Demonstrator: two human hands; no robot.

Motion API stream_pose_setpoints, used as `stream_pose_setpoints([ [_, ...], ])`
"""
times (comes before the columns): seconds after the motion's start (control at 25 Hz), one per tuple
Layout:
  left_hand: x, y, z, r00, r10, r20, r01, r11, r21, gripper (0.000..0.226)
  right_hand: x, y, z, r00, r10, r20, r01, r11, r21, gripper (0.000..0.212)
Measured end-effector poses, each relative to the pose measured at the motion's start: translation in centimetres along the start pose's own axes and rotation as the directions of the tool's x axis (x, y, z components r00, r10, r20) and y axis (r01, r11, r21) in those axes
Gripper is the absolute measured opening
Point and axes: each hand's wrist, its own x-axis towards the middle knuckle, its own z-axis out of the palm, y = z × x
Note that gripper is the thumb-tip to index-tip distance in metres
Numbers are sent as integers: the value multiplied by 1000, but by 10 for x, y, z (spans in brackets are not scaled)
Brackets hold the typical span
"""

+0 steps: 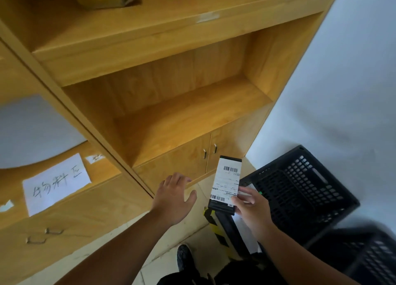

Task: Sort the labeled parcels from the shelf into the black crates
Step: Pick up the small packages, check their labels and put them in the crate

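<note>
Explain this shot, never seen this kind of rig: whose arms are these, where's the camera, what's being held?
No machine here: a person works with bare hands, and the single picture comes from a wide-angle camera on their head, looking down. The right hand holds a flat black parcel with a white barcode label. The left hand is open and holds nothing. Ahead stands a wooden shelf; a handwritten paper sign is stuck on the wood to its left. On the floor at the right sit a black crate and, blurred, a second crate.
</note>
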Motion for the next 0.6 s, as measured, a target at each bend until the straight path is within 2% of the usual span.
stream_pose_setpoints([
  [0.24,52,10,-2,989,133,71,-134,991,1,45,15,-4,-11,986,87,-139,-77,994,77,27],
  [0.6,130,70,0,941,301,154,-315,947,71,45,62,-4,-54,956,149,-251,-116,983,142,28],
])
